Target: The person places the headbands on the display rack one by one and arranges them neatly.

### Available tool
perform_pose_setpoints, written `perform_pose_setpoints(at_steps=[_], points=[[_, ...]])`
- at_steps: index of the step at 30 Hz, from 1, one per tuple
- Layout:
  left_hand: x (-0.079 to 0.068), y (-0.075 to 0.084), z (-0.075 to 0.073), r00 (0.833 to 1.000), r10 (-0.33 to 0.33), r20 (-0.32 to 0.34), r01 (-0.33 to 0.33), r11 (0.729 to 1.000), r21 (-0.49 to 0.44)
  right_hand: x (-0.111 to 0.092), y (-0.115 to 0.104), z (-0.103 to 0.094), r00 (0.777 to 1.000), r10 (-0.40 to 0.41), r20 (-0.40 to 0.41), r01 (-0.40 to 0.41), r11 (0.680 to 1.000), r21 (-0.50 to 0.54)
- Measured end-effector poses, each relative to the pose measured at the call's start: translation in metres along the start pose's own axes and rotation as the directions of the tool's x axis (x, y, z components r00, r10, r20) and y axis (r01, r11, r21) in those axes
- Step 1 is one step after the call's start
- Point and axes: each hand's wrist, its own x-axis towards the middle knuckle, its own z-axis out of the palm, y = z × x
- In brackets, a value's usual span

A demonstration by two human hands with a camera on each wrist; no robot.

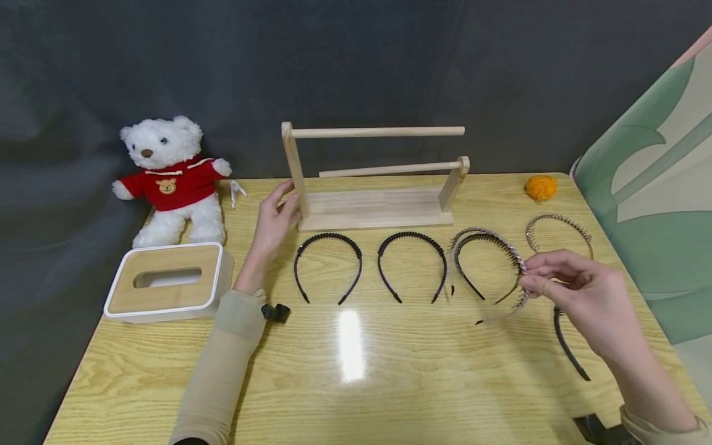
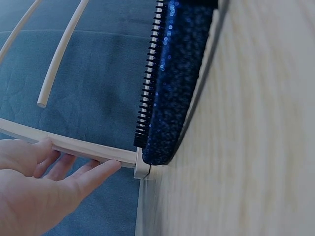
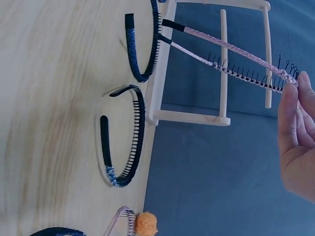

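Observation:
My right hand (image 1: 581,293) pinches a pinkish sparkly headband (image 3: 236,49) between thumb and fingertips. It hangs above the table, its toothed inner side showing in the right wrist view, and overlaps a black headband (image 1: 464,275) in the head view. At the left end of a wooden rack (image 1: 378,216) with two rods, my left hand (image 1: 272,219) holds the upright with thumb and fingertips. Two dark headbands lie before the rack: one on the left (image 1: 358,266), another beside it (image 1: 445,269). The left one looks glittery blue in the left wrist view.
Under my right hand lies another dark headband (image 1: 570,349); behind it is a pinkish one (image 1: 531,235) near an orange fuzzy ball (image 1: 541,187). A white teddy bear in a red sweater (image 1: 186,191) sits at left behind a tissue box (image 1: 167,312). A dark curtain (image 1: 361,68) backs the table.

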Motion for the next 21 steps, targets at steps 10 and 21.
perform_pose_setpoints(at_steps=[10, 21], points=[[-0.002, 0.001, -0.001, 1.0, 0.014, 0.009, -0.014, 1.0, 0.026, 0.016, -0.01, 0.001, 0.996, -0.033, -0.082, 0.033, 0.999, -0.001], [-0.003, 0.003, 0.0, 1.0, 0.018, 0.006, -0.018, 1.0, 0.012, 0.03, -0.012, 0.0, 0.994, -0.038, -0.106, 0.06, 0.975, 0.214]])
